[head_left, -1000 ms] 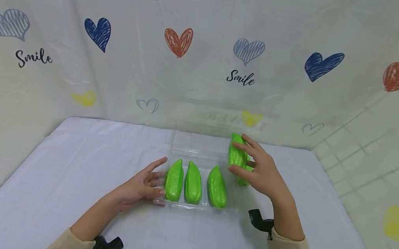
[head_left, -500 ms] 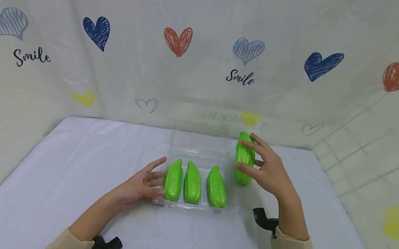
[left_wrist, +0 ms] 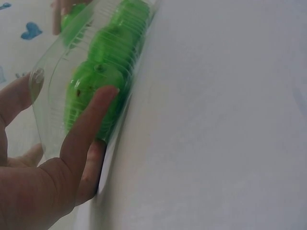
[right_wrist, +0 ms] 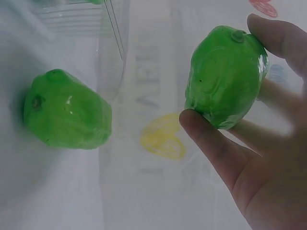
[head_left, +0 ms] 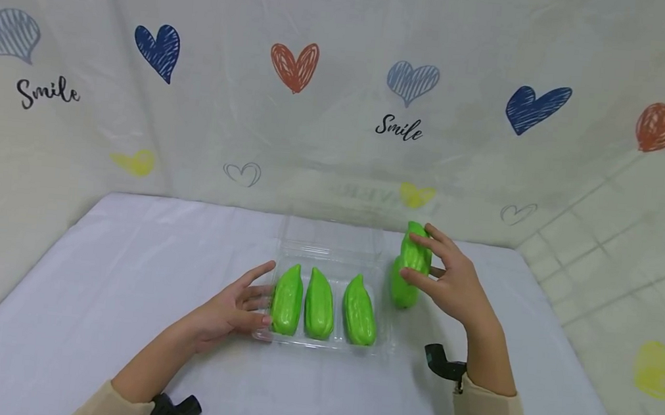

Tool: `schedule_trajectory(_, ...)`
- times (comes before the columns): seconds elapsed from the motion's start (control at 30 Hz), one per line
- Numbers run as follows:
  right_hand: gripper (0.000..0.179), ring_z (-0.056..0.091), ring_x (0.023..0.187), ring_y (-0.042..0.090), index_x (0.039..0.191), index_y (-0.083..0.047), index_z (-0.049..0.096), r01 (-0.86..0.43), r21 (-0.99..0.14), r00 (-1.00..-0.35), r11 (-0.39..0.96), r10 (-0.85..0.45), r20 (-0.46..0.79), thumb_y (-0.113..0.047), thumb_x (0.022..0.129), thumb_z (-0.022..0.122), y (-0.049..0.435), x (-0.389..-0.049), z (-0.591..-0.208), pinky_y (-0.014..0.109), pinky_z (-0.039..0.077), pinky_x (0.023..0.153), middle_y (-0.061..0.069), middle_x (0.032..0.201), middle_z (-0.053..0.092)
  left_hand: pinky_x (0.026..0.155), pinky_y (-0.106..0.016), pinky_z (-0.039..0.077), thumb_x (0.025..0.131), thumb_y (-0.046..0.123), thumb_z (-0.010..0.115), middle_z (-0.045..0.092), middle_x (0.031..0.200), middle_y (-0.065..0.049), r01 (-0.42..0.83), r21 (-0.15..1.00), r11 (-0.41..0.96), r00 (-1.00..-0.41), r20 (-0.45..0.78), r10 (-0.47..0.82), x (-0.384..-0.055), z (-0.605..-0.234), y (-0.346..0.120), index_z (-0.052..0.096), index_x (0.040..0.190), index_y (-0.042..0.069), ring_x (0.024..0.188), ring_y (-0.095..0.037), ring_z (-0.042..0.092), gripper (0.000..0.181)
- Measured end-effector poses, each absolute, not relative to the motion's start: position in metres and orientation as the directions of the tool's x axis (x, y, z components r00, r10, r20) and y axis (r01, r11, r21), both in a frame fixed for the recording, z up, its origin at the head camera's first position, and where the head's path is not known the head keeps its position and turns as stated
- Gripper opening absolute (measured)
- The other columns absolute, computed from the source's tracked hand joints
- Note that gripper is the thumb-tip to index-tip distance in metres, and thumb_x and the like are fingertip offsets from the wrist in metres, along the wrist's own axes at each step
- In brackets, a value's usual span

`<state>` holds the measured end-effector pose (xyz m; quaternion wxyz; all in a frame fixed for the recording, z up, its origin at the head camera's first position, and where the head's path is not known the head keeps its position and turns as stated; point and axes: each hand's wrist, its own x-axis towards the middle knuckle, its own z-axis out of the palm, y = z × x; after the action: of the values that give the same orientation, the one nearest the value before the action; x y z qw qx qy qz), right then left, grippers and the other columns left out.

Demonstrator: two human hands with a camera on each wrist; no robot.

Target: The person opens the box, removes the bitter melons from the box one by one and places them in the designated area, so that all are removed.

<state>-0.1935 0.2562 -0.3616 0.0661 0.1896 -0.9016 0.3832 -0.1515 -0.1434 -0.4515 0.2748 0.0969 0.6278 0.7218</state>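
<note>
Head view: left hand (head_left: pixel 227 315) wide at tray (head_left: pixel 326 346) edge, right hand (head_left: pixel 456 281) around green fruit (head_left: pixel 416 257) outside it

The head view looks forward and down over the white-covered table (head_left: pixel 316 397). Both wrist views sit close, the right facing the backdrop (right_wrist: pixel 139 201); all share the plastic clamshell (head_left: pixel 339 320).

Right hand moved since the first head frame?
Yes: in the head view, the right hand has shifted rightward, judged against the yellow heart printed just behind it.
</note>
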Motion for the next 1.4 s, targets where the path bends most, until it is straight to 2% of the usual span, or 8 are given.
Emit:
schedule_trajectory(0.57,0.063,0.034,0.144,0.040,0.144,-0.010,0.053,-0.353,-0.674,-0.936,0.649,-0.248,0.252,-0.029,0.089,0.077,0.270,-0.203,-0.371,0.054,0.052,0.096,0.010,0.163,0.027,0.094,-0.049,0.055,0.086,0.003,0.074,0.016,0.162,-0.022,-0.279,0.959,-0.054,-0.830,-0.212,0.515,-0.155,-0.449,-0.143,0.012,0.160,0.034,0.148,-0.046,0.022,0.102)
schedule_trajectory(0.9,0.064,0.030,0.145,0.043,0.146,-0.008,0.050,-0.322,-0.685,-0.947,0.654,-0.240,0.215,-0.029,0.090,0.075,0.274,-0.207,-0.380,0.058,0.050,0.098,0.012,0.164,0.024,0.096,-0.048,0.054,0.086,0.005,0.075,0.017,0.162,-0.022,-0.279,0.959,-0.043,-0.836,-0.220,0.503,-0.152,-0.451,-0.144,0.014,0.160,0.035,0.148,-0.046,0.022,0.100)
schedule_trajectory(1.4,0.065,0.033,0.142,0.049,0.147,-0.008,0.049,-0.256,-0.687,-0.966,0.680,-0.200,0.162,-0.031,0.091,0.073,0.288,-0.210,-0.390,0.058,0.049,0.100,0.014,0.165,0.019,0.095,-0.049,0.055,0.086,0.004,0.075,0.017,0.162,-0.022,-0.287,0.957,-0.046,-0.832,-0.225,0.507,-0.154,-0.451,-0.143,0.013,0.160,0.035,0.147,-0.047,0.023,0.102)
